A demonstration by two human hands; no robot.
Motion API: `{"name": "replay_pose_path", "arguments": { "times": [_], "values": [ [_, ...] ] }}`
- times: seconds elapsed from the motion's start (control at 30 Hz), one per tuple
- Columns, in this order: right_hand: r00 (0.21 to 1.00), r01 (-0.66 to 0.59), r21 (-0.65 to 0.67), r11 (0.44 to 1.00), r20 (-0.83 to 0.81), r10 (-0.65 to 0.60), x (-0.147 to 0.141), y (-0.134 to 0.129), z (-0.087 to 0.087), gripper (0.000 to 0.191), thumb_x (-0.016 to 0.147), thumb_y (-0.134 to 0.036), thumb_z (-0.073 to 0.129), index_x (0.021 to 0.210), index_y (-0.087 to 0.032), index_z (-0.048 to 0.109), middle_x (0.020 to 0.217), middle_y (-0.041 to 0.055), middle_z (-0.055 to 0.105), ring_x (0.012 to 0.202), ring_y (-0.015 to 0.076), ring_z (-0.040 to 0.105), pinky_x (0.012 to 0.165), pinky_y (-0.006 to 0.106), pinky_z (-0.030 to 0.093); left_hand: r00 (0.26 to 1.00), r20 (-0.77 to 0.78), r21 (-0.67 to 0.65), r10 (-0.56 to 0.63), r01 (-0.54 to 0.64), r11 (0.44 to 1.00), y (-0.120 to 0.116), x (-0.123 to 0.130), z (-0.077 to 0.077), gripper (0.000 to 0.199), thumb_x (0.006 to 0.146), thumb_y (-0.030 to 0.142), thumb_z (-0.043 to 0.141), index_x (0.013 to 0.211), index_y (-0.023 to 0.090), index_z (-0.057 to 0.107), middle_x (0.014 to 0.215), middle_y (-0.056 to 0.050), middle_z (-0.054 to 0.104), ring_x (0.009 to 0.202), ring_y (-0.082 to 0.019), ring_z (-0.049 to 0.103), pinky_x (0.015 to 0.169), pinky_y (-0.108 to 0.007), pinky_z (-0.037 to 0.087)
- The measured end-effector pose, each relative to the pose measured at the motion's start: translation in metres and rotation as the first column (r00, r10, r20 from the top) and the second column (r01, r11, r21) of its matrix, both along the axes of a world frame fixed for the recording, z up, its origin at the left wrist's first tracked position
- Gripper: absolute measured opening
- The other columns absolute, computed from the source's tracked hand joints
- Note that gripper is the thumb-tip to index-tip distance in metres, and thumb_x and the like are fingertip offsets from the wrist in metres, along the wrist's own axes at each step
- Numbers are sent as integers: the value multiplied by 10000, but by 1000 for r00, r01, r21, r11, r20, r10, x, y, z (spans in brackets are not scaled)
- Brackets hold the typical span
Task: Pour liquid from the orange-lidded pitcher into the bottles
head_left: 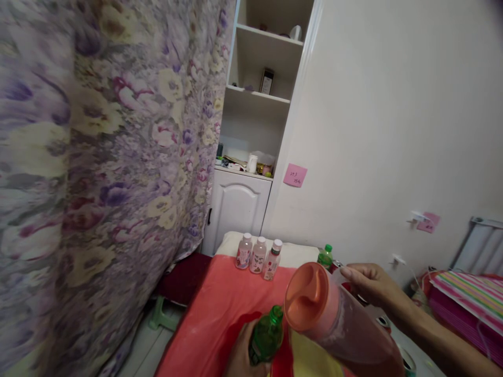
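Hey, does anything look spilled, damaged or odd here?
I see no spill or damage. Only the pitcher looks askew: the right hand tips it well over, its orange lid close to the green bottle in the left hand.

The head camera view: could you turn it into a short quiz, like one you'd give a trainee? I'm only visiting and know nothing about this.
1. Which hand holds the pitcher?
2. How many white-capped bottles stand in a row? A) two, B) three, C) five
3. True or false: the pitcher is being held upright.

Key:
1. The right hand.
2. B.
3. False: it is tilted, with its orange lid beside the mouth of the green bottle in the left hand.
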State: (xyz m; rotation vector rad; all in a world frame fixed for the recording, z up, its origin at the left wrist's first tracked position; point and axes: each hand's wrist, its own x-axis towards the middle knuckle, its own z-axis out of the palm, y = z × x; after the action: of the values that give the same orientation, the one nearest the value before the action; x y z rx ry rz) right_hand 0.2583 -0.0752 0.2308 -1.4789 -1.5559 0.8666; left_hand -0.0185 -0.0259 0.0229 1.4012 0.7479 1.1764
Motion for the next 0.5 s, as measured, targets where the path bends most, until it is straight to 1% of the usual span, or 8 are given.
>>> {"name": "replay_pose_path", "arguments": {
  "times": [0.17, 0.27, 0.37, 0.5],
  "values": [
    [1000, 3, 17, 1000, 5, -3, -3, -3, 2, 575, 789, -726, 547, 553, -216, 425, 490, -73, 339, 467, 80, 244, 494, 286, 162, 1000, 8, 19, 1, -1, 1000, 2, -1, -2, 641, 569, 153, 688, 1207, 174, 630, 1178, -139, 721, 1109, -344, 659, 961, -408, 516],
    [1000, -6, 21, 1000, 4, 6, -3, -2, 1, 573, 792, -723, 551, 556, -216, 423, 494, -77, 329, 472, 79, 237, 492, 285, 164, 1000, 4, 19, 1, -1, 1000, 1, -1, 0, 645, 569, 149, 693, 1210, 179, 631, 1183, -137, 718, 1110, -339, 658, 979, -413, 508],
    [1000, -11, 22, 1000, 0, 11, 0, 0, -1, 569, 790, -716, 561, 555, -218, 419, 489, -79, 326, 472, 78, 241, 489, 282, 167, 1000, -10, 10, 12, -12, 1000, 0, 0, 2, 646, 557, 141, 690, 1200, 180, 637, 1151, -131, 730, 1090, -336, 666, 965, -412, 515],
    [1000, -1, 9, 1000, -12, 2, 1, 2, -2, 564, 775, -714, 576, 551, -212, 453, 479, -73, 353, 462, 80, 267, 482, 279, 170, 999, -27, 15, 21, -21, 1000, -2, -1, 5, 622, 578, 176, 700, 1198, 183, 645, 1150, -122, 737, 1069, -328, 674, 954, -403, 521]
  ]
}}
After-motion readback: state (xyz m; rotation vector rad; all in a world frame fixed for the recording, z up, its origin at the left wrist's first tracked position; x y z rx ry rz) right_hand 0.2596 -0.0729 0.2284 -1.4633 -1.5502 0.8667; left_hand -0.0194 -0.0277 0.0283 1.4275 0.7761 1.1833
